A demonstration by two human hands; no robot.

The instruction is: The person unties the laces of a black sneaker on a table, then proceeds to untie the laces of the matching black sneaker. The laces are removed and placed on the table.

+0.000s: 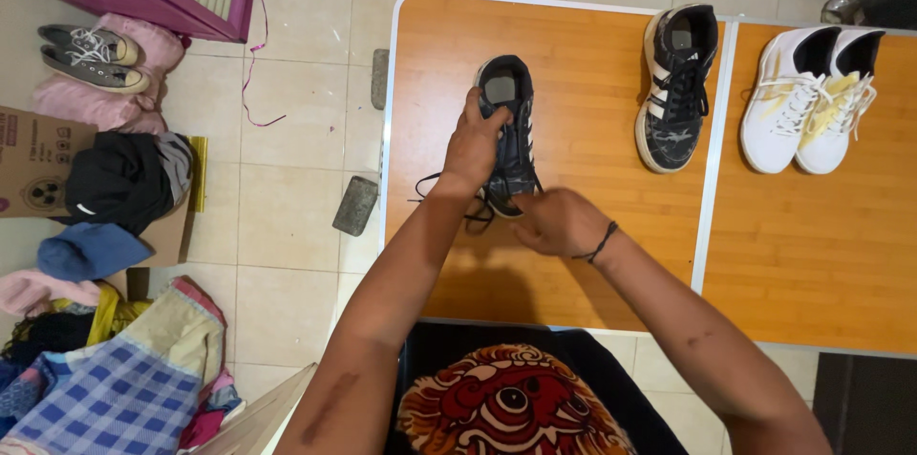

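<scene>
Left hand (475, 145) is clamped round the side of a dark sneaker with white side stripes (508, 130), steadying it near the left edge of the orange wood-top desk (573, 254). Right hand (559, 222) sits at the toe end, fingers curled under, so can't tell what they're pinching; loose black laces (449, 195) trail there. Its matching dark sneaker (676, 87) and a white-and-yellow pair (812, 97) sit well apart, with bare desk in front.

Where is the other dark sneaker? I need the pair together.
In the head view, the second dark sneaker lies on the orange table, right of the one in both hands, beside the white pair.
</scene>
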